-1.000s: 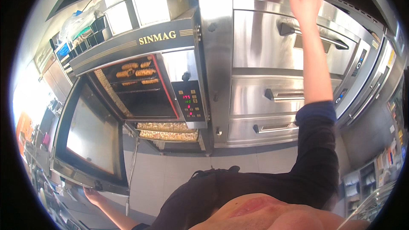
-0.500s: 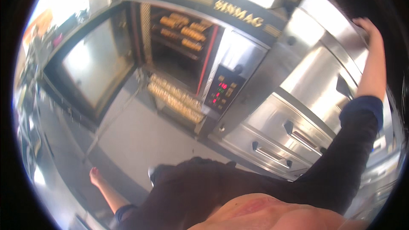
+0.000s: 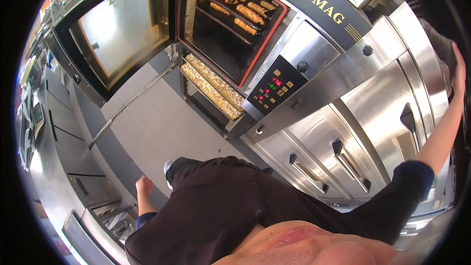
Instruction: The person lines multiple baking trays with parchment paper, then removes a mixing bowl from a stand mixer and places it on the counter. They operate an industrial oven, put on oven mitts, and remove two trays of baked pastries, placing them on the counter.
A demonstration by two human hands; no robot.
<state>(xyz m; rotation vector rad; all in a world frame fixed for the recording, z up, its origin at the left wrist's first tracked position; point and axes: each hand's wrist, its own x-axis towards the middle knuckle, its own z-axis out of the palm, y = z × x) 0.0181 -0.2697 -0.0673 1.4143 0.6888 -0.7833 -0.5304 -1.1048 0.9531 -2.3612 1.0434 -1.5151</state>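
Note:
My right arm reaches up along the steel deck oven (image 3: 338,135) at the right. At its top edge my right hand (image 3: 459,66) lies against a dark grey cloth-like thing (image 3: 438,44), fingers stretched out; part of the hand is hidden. Low on the left hangs my left hand (image 3: 143,185), fingers loosely curled, with nothing visible in them. Ahead stands an open oven chamber (image 3: 221,51). Several browned twisted pastries (image 3: 248,13) sit on dark trays (image 3: 240,32) inside it. Below the chamber, two long tins (image 3: 211,87) hold pale, topped dough.
The oven's glass door (image 3: 122,29) is swung out to the left. A control panel (image 3: 270,88) glows beside the chamber. Door handles (image 3: 351,167) jut from the deck oven. A steel counter (image 3: 59,152) runs along the left, above the tiled floor (image 3: 152,108).
My right hand has shifted outward to the right, alongside the dark grey thing. The left hand has come inward, closer to my body. The view has shifted and is sharper.

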